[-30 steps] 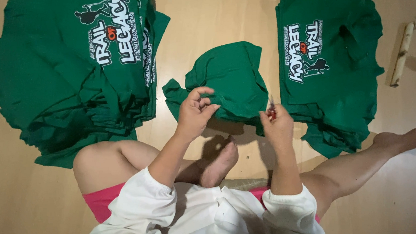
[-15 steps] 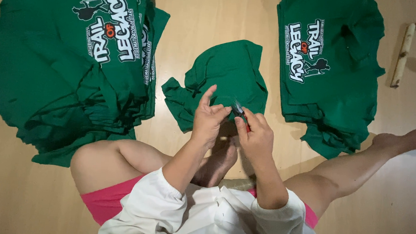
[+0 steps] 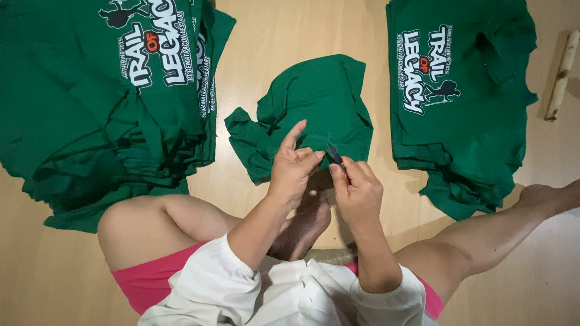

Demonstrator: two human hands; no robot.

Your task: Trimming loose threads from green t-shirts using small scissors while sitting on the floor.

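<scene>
Head view: hands (image 3: 328, 174) pinch green shirt (image 3: 312, 112).

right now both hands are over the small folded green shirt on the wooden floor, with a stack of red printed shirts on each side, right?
Not quite: the stacks are green, not red. The head view shows the left hand and right hand over the small folded green shirt on the wooden floor, with a stack of green printed shirts on each side.

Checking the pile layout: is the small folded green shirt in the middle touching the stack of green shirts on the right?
Apart. The head view shows a strip of bare wooden floor between the folded green shirt and the right stack.
</scene>
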